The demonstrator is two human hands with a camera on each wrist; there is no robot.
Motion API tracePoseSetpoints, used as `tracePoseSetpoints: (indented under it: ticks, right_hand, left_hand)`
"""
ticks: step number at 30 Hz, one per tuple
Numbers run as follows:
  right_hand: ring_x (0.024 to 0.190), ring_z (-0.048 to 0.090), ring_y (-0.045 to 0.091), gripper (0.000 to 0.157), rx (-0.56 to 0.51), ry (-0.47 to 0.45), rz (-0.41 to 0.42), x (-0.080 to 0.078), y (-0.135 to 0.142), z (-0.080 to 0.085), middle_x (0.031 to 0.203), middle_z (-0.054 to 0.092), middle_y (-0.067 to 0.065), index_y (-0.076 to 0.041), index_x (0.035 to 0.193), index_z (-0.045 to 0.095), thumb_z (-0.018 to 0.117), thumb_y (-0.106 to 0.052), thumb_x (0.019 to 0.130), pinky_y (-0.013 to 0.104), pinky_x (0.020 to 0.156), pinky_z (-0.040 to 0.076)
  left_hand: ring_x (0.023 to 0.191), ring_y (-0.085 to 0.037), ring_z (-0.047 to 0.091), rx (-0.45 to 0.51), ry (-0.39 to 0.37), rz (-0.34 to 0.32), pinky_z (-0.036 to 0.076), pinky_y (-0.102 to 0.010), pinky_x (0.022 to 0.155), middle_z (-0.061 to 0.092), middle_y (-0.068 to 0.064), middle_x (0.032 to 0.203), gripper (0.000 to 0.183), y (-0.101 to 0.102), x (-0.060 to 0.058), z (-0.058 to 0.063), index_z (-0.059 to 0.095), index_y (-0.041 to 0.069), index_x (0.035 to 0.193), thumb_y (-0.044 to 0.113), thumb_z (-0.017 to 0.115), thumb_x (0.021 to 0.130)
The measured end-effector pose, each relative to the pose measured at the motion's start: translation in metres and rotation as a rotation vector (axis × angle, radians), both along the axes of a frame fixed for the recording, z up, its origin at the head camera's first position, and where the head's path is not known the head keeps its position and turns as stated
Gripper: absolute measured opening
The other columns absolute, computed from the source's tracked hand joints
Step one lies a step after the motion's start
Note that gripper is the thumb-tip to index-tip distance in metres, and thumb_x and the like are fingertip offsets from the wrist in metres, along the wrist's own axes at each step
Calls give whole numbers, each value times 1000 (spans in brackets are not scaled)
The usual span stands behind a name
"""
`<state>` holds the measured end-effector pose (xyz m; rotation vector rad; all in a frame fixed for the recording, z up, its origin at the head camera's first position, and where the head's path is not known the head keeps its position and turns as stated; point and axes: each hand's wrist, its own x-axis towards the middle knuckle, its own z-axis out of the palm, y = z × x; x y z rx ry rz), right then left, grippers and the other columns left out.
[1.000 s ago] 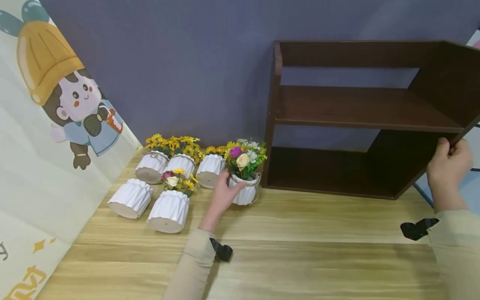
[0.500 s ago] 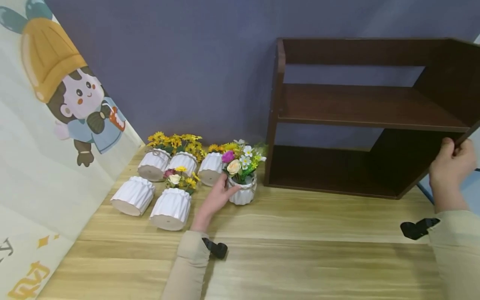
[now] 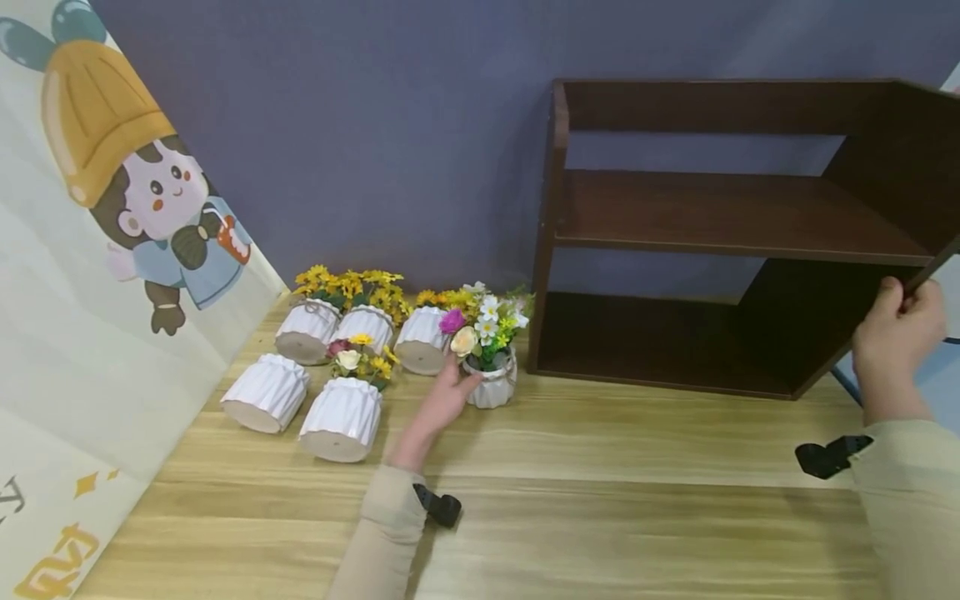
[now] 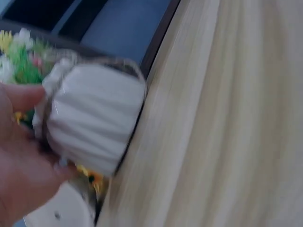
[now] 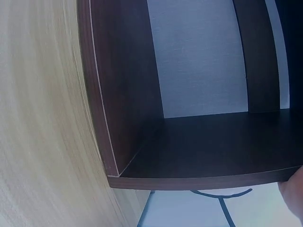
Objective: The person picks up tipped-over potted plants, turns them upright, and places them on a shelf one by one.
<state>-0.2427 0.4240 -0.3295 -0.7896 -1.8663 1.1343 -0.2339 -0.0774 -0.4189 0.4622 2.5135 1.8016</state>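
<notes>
My left hand (image 3: 438,400) holds a white pleated flowerpot (image 3: 493,390) by its upper left side. Purple, cream and white artificial flowers (image 3: 486,321) fill this pot, which stands upright on the table beside the shelf's left end. In the left wrist view the thumb and fingers of the left hand (image 4: 23,170) lie at the rim of the pot (image 4: 94,113), where twine is tied round it. At the right, my right hand (image 3: 900,346) grips the front edge of the dark brown shelf's (image 3: 735,212) side panel. Only a bit of that hand (image 5: 294,194) shows in the right wrist view.
Several white pots lie tipped over at the left, among them a front pot (image 3: 341,421), a left pot (image 3: 266,393) and a back pot (image 3: 422,340). Yellow flowers (image 3: 375,292) stick out behind. A grey-blue wall (image 3: 375,142) backs the wooden table (image 3: 600,500).
The flowers in the held pot have swung left as the pot turned in my left hand. Lately the pot has shifted slightly right. My right hand keeps its grip on the shelf.
</notes>
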Motion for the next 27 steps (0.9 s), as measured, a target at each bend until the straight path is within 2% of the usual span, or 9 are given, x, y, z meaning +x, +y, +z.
tracePoseSetpoints:
  ticks: [2,3,5,8,11,15,18,22,27]
  right_hand:
    - [69,30,-10,19,9,4,0,1,0,-1,71,34,-23,-45,78,38,43,-36,94,15,65,22]
    - [69,30,-10,19,16,-5,-3,1,0,-1,71,33,-23,-45,78,37,42,-37,94,16,65,22]
    - [68,29,-9,20,22,-6,-5,1,0,-2,71,32,-23,-45,77,36,42,-37,94,16,64,22]
    - [69,30,-10,18,19,-28,-3,3,-1,-3,73,32,-24,-46,79,36,41,-39,94,16,65,23]
    - [71,30,-11,14,15,-26,5,3,-2,-3,74,32,-24,-46,82,38,41,-40,95,16,66,23]
    - [73,31,-11,12,12,-18,10,3,-3,-3,75,33,-25,-46,84,40,41,-39,94,15,66,23]
    - [72,31,-11,11,18,-20,0,3,-3,-3,74,33,-25,-46,85,41,41,-39,94,15,66,23]
    - [72,31,-11,9,18,-22,-6,3,-4,-3,74,33,-26,-45,87,42,40,-40,94,15,66,23]
    - [71,30,-11,11,27,-15,-9,2,-4,-3,73,32,-25,-45,86,41,41,-40,95,15,66,23]
  left_hand:
    - [134,-36,24,-6,58,75,17,-45,110,22,-26,144,67,9,2,2,16,-6,141,5,53,86]
    - [132,-35,27,-15,69,142,20,-45,110,26,-26,142,66,15,5,3,20,-6,140,5,54,84]
    - [128,-35,33,-19,89,314,25,-44,108,30,-26,137,65,29,5,-3,27,-7,136,6,57,80]
    - [124,-38,34,-6,38,557,30,-47,104,27,-26,136,69,54,16,1,28,-8,135,10,60,77]
    - [125,-40,30,4,-5,692,28,-49,104,19,-26,142,82,76,23,5,20,-8,139,14,66,75]
    - [129,-43,22,-21,-39,761,20,-50,108,13,-28,144,93,94,20,5,14,-11,139,20,71,73]
    - [131,-42,18,-59,-58,777,16,-49,109,12,-30,144,97,100,13,3,13,-12,139,28,73,73]
    - [132,-41,18,-75,-53,779,16,-48,110,13,-29,144,101,99,4,-3,14,-11,139,36,73,73]
    - [132,-42,21,-81,-8,801,18,-47,110,19,-30,143,107,93,-6,-12,16,-11,138,47,73,69]
